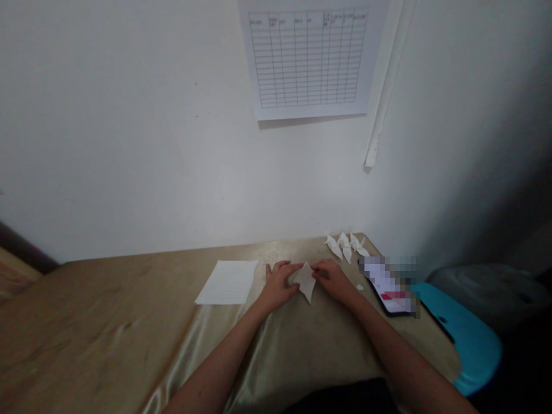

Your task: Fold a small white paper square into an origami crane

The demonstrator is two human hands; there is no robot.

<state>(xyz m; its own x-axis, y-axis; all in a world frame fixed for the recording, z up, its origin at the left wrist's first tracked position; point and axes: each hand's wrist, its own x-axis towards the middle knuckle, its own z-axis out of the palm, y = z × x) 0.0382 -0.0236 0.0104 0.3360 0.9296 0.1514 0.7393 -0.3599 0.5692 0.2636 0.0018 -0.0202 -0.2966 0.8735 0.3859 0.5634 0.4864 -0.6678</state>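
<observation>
Between my two hands is a small white piece of folded paper [306, 282], shaped like a diamond with a point toward me. My left hand [280, 284] grips its left edge, thumb low and forefinger near the top. From the other side my right hand [334, 279] pinches the upper right edge. Left of my left hand lies a stack of lined white paper [228, 282]. Several small folded paper figures [345, 246], like origami birds, sit beyond my right hand by the wall.
A phone [390, 287] with its screen lit lies at the right, near a paper scrap [359, 287]. A gold-brown cloth [107, 322] covers the table, wrinkled near my left forearm. A turquoise stool or chair [474, 333] stands off the right edge. A printed chart [310, 63] hangs on the wall.
</observation>
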